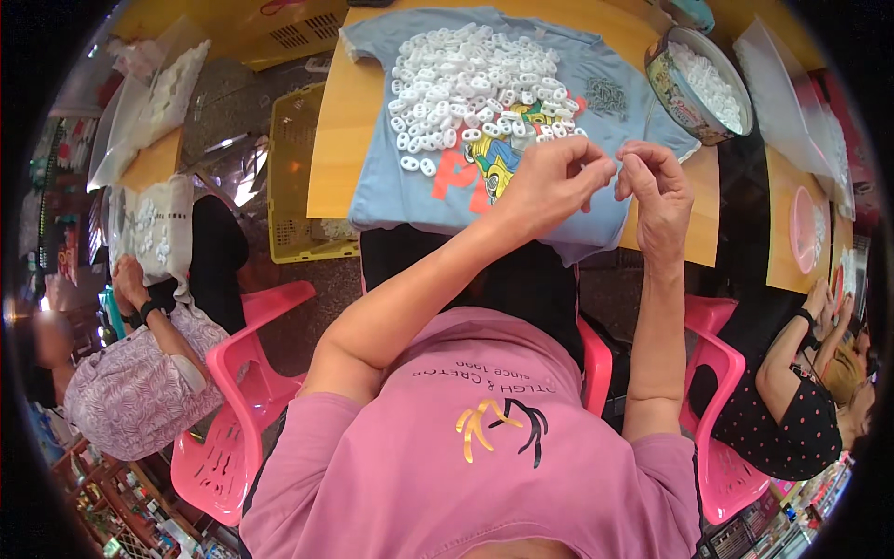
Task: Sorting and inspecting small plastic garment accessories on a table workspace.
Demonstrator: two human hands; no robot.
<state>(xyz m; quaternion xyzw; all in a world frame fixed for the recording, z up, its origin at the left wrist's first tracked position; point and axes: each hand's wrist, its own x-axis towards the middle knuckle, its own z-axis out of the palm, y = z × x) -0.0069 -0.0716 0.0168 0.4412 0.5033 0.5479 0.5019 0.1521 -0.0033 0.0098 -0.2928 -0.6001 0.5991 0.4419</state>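
My left hand (563, 174) and my right hand (659, 189) are raised over the right part of a light blue T-shirt (382, 200) spread on the table. The thumb and fingertips of each are pinched together, close to the other hand's but apart. Whatever the fingertips hold is too small or hidden to name. Beyond my left hand, many small white oval plastic pieces with two holes (466, 84) lie heaped on the shirt, a few overlapping its printed picture. A small pile of thin grey metal-looking bits (606, 97) lies beyond my hands.
A round printed tub (677, 101) of small white pieces stands at the table's far right. A yellow crate (296, 177) is left of the wooden table (337, 140). Pink chairs (244, 373) flank me, with people working at tables on both sides.
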